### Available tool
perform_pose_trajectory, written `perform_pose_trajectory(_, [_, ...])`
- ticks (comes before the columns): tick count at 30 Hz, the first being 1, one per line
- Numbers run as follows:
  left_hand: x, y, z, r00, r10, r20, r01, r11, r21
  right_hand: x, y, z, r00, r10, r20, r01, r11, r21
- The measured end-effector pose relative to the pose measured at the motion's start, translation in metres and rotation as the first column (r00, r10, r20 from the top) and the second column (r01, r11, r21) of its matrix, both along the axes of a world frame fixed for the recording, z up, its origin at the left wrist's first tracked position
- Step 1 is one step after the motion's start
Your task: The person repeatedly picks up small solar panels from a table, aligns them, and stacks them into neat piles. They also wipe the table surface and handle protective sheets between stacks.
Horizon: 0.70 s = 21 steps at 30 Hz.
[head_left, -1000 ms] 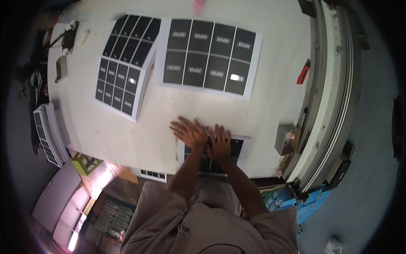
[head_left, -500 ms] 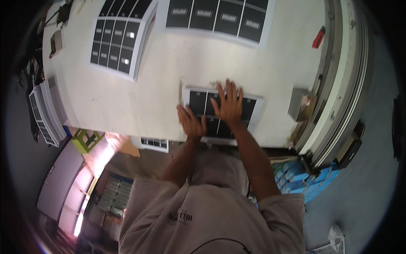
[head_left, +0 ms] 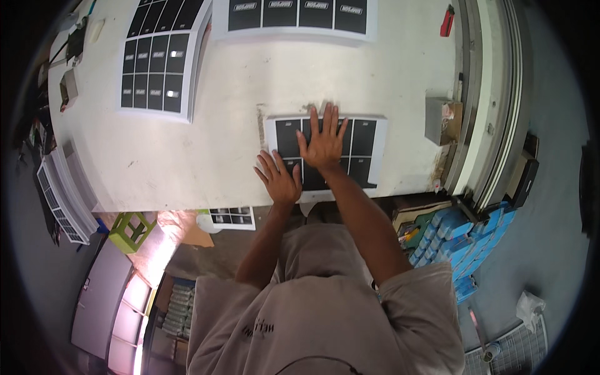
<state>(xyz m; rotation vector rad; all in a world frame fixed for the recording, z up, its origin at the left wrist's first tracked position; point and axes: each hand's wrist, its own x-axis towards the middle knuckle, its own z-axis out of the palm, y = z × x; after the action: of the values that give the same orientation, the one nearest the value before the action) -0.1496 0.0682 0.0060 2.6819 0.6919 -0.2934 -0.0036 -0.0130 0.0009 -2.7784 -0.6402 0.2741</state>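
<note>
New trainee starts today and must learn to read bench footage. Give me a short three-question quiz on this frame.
1. True or false: both hands lie flat on the sheet of black squares nearest the table edge.
2. Which hand lies farther from the person: A left, B right?
3. Fill in: near the far right table edge lies a small ___ thing.

Key:
1. True: left hand, right hand.
2. B.
3. Red.
</note>
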Motion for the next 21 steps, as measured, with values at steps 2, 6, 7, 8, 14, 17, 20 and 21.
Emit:
perform_pose_trajectory(2, [-0.018, 0.002, -0.008, 0.989, 0.014, 0.145, 0.001, 0.995, -0.098, 0.003, 0.005, 0.009, 1.0, 0.005, 0.014, -0.004, 0.999, -0.032])
perform_pose_trajectory(6, [-0.006, 0.012, -0.014, 0.984, 0.045, 0.175, -0.022, 0.991, -0.134, 0.006, 0.013, 0.008, 1.0, -0.003, 0.027, 0.005, 0.997, -0.073])
perform_pose_trajectory(7, [-0.009, 0.013, -0.013, 0.982, 0.052, 0.179, -0.03, 0.992, -0.123, 0.003, 0.013, 0.005, 0.997, 0.004, 0.083, 0.0, 0.999, -0.043])
perform_pose_trajectory(8, [-0.01, 0.013, -0.02, 0.981, 0.058, 0.184, -0.037, 0.993, -0.116, 0.001, 0.016, 0.006, 0.996, 0.011, 0.088, -0.001, 0.994, -0.108])
perform_pose_trajectory(14, [-0.018, 0.02, -0.014, 0.983, 0.068, 0.172, -0.039, 0.985, -0.17, -0.049, 0.006, 0.007, 0.979, 0.123, 0.165, -0.102, 0.986, -0.133])
perform_pose_trajectory(17, [-0.011, 0.028, 0.005, 0.977, 0.068, 0.201, -0.043, 0.991, -0.13, -0.047, 0.008, 0.022, 0.988, 0.144, 0.054, -0.127, 0.964, -0.235])
perform_pose_trajectory(20, [-0.017, 0.015, 0.009, 0.969, 0.111, 0.222, -0.089, 0.99, -0.106, -0.053, -0.012, 0.02, 0.972, 0.234, 0.009, -0.226, 0.95, -0.216])
perform_pose_trajectory(21, [-0.018, 0.012, 0.011, 0.967, 0.141, 0.212, -0.118, 0.986, -0.119, -0.058, -0.023, 0.022, 0.956, 0.292, -0.025, -0.291, 0.936, -0.199])
